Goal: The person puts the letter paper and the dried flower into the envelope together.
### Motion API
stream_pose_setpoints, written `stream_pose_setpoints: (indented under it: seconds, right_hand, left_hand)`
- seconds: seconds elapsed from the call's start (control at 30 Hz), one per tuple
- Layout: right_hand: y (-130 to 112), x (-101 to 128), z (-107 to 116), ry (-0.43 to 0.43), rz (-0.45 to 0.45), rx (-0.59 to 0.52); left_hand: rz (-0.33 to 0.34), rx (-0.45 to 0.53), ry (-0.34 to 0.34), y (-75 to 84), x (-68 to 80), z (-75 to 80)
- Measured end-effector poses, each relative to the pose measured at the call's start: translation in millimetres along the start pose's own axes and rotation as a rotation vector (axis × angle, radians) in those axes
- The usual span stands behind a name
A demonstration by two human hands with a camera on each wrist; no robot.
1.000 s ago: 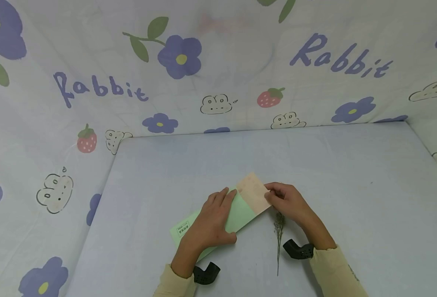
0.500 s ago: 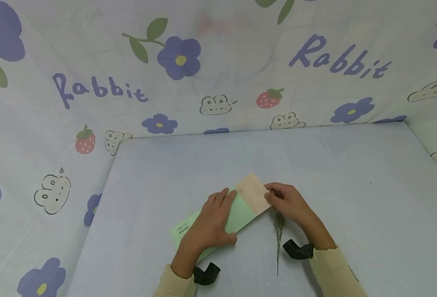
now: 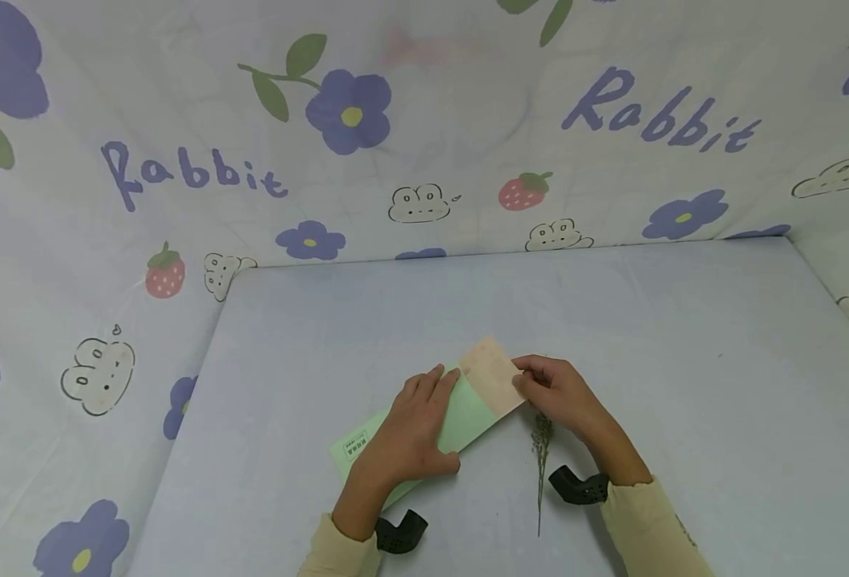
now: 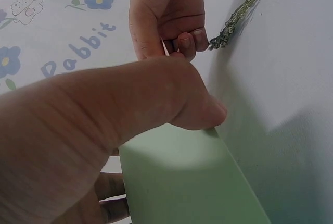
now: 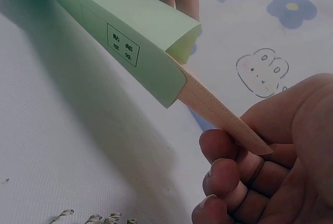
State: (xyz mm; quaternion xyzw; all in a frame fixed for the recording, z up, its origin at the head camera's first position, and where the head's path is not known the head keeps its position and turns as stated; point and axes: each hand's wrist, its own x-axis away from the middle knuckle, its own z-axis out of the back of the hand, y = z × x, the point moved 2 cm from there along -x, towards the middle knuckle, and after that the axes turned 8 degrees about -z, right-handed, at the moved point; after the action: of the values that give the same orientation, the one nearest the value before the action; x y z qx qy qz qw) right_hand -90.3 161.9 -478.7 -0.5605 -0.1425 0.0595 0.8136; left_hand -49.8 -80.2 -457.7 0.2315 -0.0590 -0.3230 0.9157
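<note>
Green paper formed the envelope (image 3: 424, 437), and we found it in the same place as a second before: neither hand nor the tan card (image 3: 492, 385) had shifted, so we judged the card's travel into the sleeve to be paused about halfway. We noted the left hand (image 3: 411, 433) lying flat on the envelope, fingers straight, pinning it to the table (image 3: 684, 385). We saw the right hand (image 3: 557, 393) pinching the card's outer end between thumb and curled fingers. The envelope lay under the left palm, its open mouth between the two hands. A dried sprig (image 3: 541, 465) lay just beside the right wrist, untouched.
</note>
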Motion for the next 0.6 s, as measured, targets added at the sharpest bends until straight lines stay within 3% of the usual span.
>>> stream_pose_setpoints:
  seconds: [0.6]
  right_hand:
    - [0.4, 0.2, 0.0, -0.004, 0.007, 0.020]
  left_hand:
    - [0.004, -0.002, 0.003, 1.3, 0.6, 1.1]
